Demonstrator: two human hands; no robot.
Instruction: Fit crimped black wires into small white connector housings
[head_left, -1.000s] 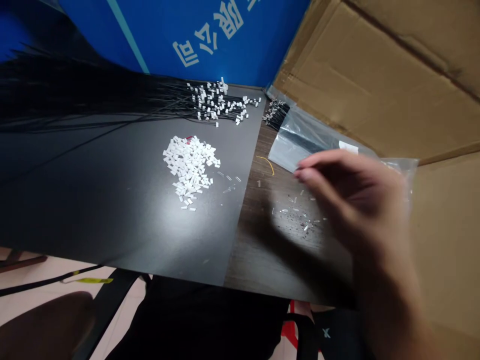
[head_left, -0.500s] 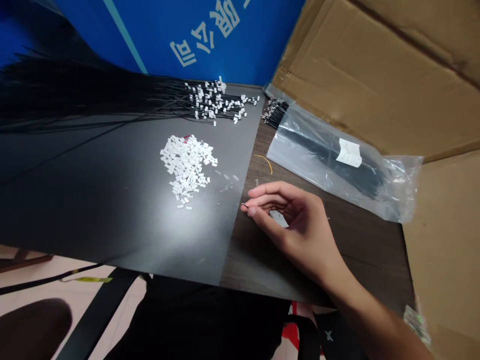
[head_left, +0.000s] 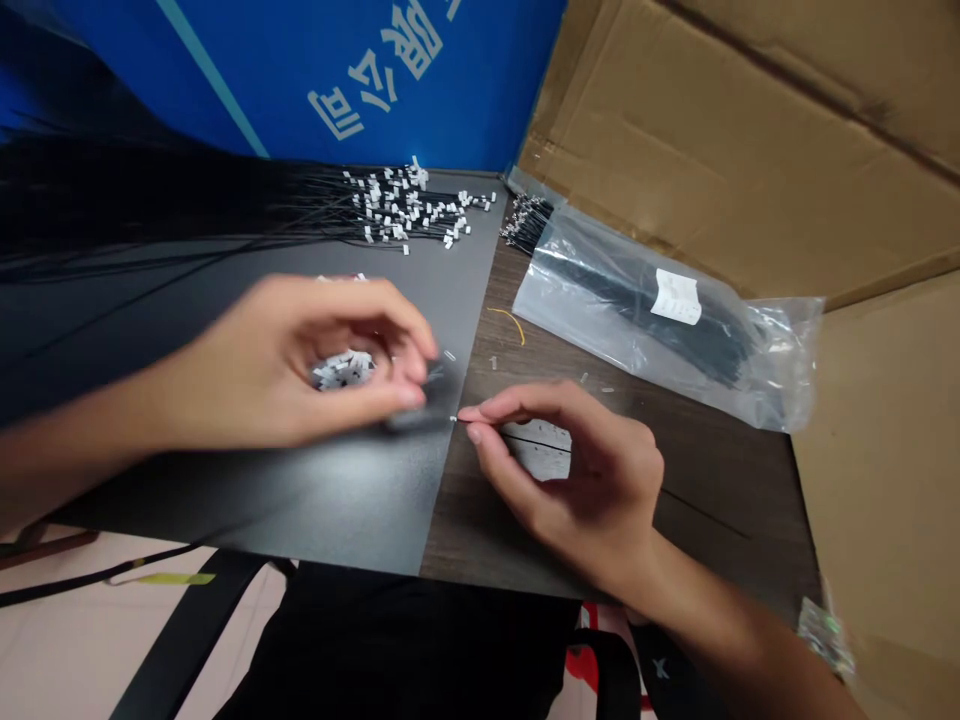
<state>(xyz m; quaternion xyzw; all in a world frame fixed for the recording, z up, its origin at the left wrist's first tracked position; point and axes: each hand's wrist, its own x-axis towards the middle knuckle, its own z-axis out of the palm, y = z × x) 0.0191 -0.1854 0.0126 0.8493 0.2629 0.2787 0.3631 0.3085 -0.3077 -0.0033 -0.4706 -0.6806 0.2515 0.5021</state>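
Between thumb and index finger, my right hand [head_left: 577, 470] pinches a thin black wire [head_left: 536, 440] near its small metal-looking end. The wire passes under the hand and trails right over the wooden surface. My left hand [head_left: 330, 350] hovers to the left, slightly blurred, with curled fingers close to the thumb. Whatever its fingertips hold, if anything, is too small to make out. Beneath it lies a pile of small white connector housings [head_left: 345, 370], mostly hidden by that hand. The two hands are apart, with the wire's end pointing toward the left one.
Behind lies a bundle of black wires [head_left: 285, 205] with white connectors. A clear plastic bag [head_left: 600, 290] of black wires rests at right, beside a yellow wire scrap [head_left: 510, 322]. A blue panel [head_left: 450, 120] and cardboard [head_left: 675, 150] border the table.
My left hand has come in from the left over the white pile. My right hand still pinches the wire, with more of it now showing. The view has shifted slightly.
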